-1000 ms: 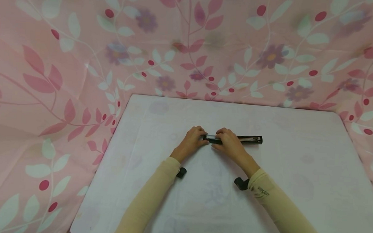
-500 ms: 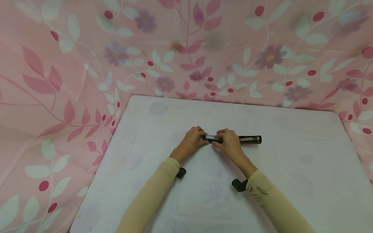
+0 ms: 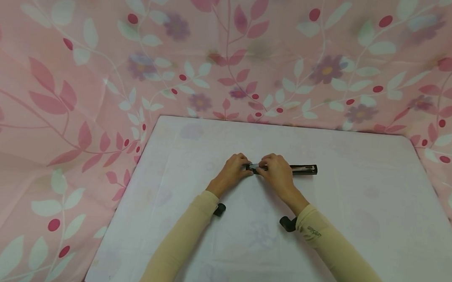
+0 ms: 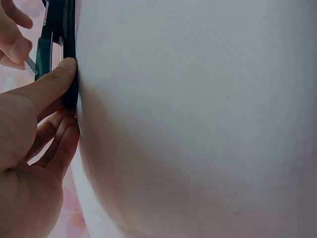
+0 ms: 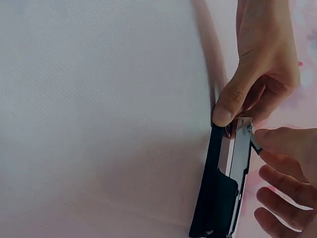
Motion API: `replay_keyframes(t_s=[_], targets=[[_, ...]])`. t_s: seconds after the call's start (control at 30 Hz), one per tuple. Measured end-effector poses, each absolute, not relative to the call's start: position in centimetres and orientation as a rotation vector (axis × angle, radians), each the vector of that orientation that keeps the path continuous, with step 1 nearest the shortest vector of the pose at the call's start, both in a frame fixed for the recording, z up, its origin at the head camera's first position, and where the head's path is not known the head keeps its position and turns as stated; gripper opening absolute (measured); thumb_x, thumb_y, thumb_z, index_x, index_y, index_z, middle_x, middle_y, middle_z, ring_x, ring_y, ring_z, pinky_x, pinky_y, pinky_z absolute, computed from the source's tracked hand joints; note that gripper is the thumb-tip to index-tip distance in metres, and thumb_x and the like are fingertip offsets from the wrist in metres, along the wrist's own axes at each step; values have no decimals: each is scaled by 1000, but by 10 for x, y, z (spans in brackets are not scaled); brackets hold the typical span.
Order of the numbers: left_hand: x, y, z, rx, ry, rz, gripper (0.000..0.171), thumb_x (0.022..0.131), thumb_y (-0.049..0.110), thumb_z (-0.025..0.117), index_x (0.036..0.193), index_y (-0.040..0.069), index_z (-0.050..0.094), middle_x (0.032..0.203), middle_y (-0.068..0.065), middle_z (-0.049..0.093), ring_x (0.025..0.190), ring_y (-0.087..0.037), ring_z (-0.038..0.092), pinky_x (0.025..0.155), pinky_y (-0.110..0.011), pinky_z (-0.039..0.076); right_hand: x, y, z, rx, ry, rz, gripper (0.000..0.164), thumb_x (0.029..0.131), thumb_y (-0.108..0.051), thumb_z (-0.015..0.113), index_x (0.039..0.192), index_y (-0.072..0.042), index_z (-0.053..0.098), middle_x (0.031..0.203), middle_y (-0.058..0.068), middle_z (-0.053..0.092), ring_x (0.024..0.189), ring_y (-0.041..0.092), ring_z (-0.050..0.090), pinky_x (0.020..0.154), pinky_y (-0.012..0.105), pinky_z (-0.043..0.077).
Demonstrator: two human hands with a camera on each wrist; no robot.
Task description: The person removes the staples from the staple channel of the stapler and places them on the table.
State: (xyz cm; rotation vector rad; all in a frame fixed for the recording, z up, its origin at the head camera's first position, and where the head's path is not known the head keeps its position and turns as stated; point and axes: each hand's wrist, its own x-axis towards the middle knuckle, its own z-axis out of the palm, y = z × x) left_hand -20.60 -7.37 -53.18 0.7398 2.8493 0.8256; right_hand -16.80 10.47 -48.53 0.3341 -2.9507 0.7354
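A black stapler (image 3: 304, 169) lies lengthwise across the white table, its top swung open so the silver magazine (image 5: 239, 153) shows. My left hand (image 3: 232, 168) grips its left end, thumb (image 4: 62, 72) on the near side and fingers beyond. Over the magazine, my right hand (image 3: 279, 172) pinches a small silver strip (image 5: 256, 143) that looks like a row of staples. In the right wrist view the strip stands tilted off the magazine's end, between thumb and index finger, while the other right-hand fingers (image 5: 285, 208) spread loosely. The palm hides the middle of the stapler in the head view.
The table (image 3: 359, 214) is covered with a white cloth and backed by pink floral curtains (image 3: 230, 53). Black wrist devices (image 3: 288, 223) stick out from under both sleeves.
My right hand has shifted slightly left toward the stapler's left end, its fingers drawing together on the silver strip. The left hand and the stapler stay almost where they were.
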Motion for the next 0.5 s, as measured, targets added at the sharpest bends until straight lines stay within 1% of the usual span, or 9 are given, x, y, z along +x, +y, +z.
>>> replay_keyframes(t_s=[0.1,0.23,0.4,0.5], targets=[[-206,-74,-532,739,2846,852,36,83,26,78,113,6,74,110,-8,66,104,-24,59,90,-35,49,-169,102,-484,340,-2937,627,17,82,-26,80,90,-11,78,103,7,72,95,29,64,77,42,55],[-205,-74,-533,730,2837,855,36,83,26,78,113,5,73,111,-8,66,104,-24,59,91,-35,49,-173,99,-485,392,-2921,469,16,82,-26,80,88,-11,77,94,6,72,90,28,65,76,42,55],[-206,-74,-533,715,2835,837,37,84,27,78,114,5,73,113,-8,66,105,-23,58,92,-34,49,-178,97,-483,548,-2861,256,19,81,-24,81,88,-8,73,86,7,71,80,27,65,71,40,53],[-206,-74,-533,721,2833,851,37,83,27,78,113,5,73,112,-7,66,105,-23,58,92,-33,49,-182,95,-481,653,-2813,143,20,82,-22,80,90,-7,71,84,7,71,76,26,65,68,38,54]])
